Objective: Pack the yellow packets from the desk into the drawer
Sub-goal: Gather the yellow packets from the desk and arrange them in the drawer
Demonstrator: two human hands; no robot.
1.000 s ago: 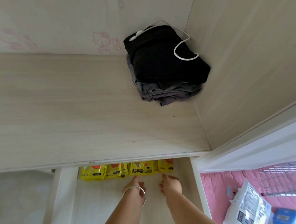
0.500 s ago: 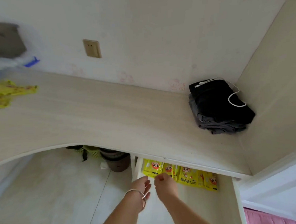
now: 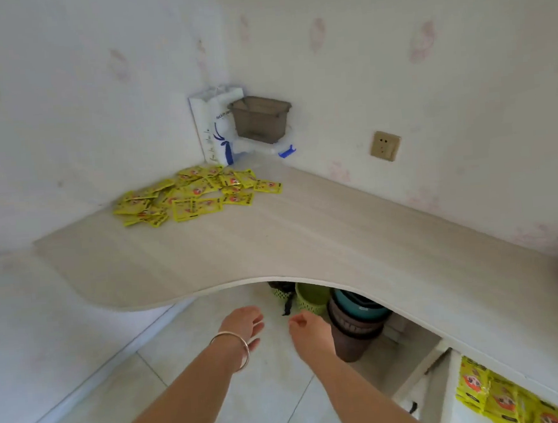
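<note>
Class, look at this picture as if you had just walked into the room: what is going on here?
A person is packing yellow packets into a drawer under a desk. Some packets in the drawer already stand in a row at lower right. A loose pile of packets lies in the far corner of the desk, beside a white bag. Both hands are empty and held out below the desk edge: the left hand, with a bangle on its wrist, and the right hand.
</note>
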